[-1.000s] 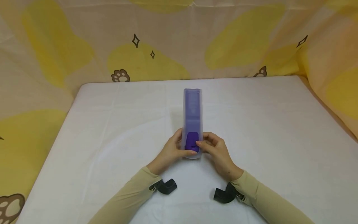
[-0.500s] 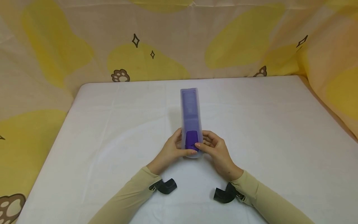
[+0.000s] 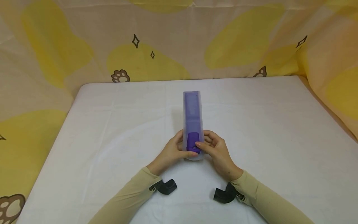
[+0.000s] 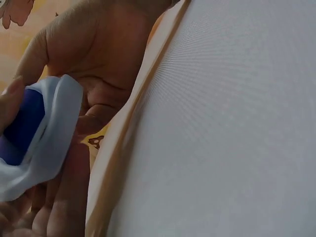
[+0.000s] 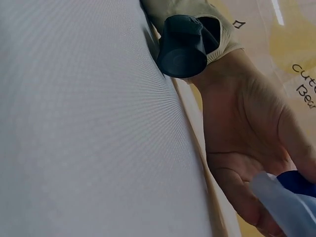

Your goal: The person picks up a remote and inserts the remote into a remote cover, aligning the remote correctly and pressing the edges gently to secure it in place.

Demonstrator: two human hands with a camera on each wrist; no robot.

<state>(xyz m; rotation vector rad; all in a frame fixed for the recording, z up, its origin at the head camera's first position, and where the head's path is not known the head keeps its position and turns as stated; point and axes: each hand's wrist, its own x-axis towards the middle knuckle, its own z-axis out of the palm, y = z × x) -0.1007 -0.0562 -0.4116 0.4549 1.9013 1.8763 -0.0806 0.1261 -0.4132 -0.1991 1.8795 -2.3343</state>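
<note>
Both my hands hold a long, narrow plastic case [image 3: 192, 109], translucent with a purple tint and a rounded near end. A darker purple panel [image 3: 193, 137], perhaps a latch or sliding cover, sits near that end. My left hand [image 3: 170, 152] grips the left side, its thumb lying across the near end. On the other side my right hand [image 3: 219, 154] holds the edge, thumb tip on the purple panel and fingers curled at the side. In the left wrist view the pale end of the case [image 4: 64, 123] shows between the hands. The case's underside is hidden in the head view.
A white-covered table [image 3: 126, 124] lies under the hands. Behind it hangs a yellow and beige patterned cloth [image 3: 167, 31]. A black curved mount is fixed at each wrist: the left mount [image 3: 167, 186] and the right mount [image 3: 224, 195].
The far end of the case swung slightly left, then back right, and the case now sits a little nearer me. Both hands have kept their grip and barely moved.
</note>
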